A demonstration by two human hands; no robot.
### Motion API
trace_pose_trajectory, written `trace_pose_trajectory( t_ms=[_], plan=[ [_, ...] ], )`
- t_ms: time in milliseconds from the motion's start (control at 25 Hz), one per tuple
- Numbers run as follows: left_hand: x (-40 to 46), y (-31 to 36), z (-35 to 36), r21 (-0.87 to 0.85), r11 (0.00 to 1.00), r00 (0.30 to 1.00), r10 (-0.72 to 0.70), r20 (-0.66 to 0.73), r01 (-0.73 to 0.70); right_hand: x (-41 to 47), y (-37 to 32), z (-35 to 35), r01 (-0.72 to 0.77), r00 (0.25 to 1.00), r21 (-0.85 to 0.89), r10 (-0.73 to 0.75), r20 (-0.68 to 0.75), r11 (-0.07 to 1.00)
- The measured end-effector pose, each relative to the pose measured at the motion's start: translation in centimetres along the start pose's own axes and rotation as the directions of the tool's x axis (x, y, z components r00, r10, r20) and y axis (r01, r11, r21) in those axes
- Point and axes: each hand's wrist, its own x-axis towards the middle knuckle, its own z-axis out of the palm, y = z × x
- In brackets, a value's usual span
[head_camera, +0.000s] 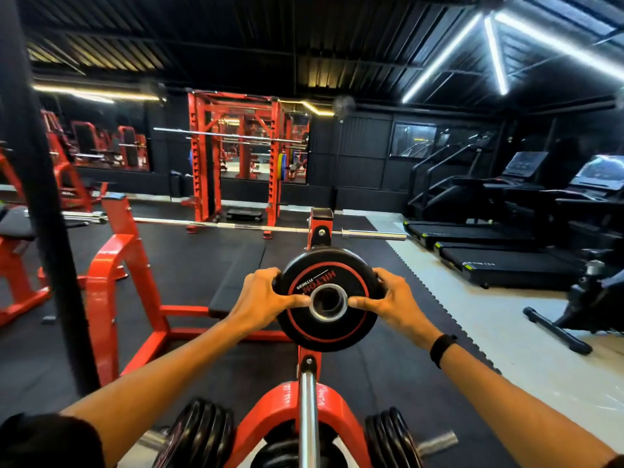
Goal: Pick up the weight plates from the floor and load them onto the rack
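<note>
My left hand grips the left rim of the plate, thumb near its steel hole. I hold the plate upright above the red rack, over its chrome peg. My right hand grips the right rim. More plates hang on the rack below.

premises are a commercial gym: red power rack against a mirrored black wall, barbell on a red bench frame, treadmills along the right side, rubber mat floor, strip lights overhead.
</note>
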Motion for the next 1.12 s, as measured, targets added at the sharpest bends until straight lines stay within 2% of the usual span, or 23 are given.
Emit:
trace_pose_trajectory(
  t_ms=[320,400,480,600,720,1120],
  plan=[
    [5.1,-2.6,2.1,0.029,0.999,1.0,-0.021,0.005,0.021,4.7,3.2,0.6,0.001,1.0,-0.033,-0.001,-0.001,0.999],
    [6.6,-3.2,2.6,0.089,0.996,0.999,-0.025,-0.034,0.028,6.3,4.1,1.2,0.008,0.999,-0.162,-0.016,-0.048,0.987],
    [8.1,-3.7,3.4,0.237,0.97,0.995,-0.032,-0.098,0.055,8.3,5.4,1.7,-0.018,0.994,-0.306,-0.016,-0.108,0.952],
    [10.6,-4.2,4.6,0.293,0.949,0.988,-0.078,-0.134,0.115,11.8,7.2,2.7,-0.142,0.982,-0.432,0.071,-0.177,0.891],
    [12.9,-5.5,5.3,0.248,0.949,0.978,-0.167,-0.124,0.194,14.2,7.7,3.2,-0.214,0.97,-0.44,0.139,-0.197,0.872],
    [12.7,-6.0,6.2,0.241,0.93,0.958,-0.248,-0.142,0.277,14.3,7.3,2.8,-0.268,0.962,-0.437,0.212,-0.174,0.859]
  ],
)
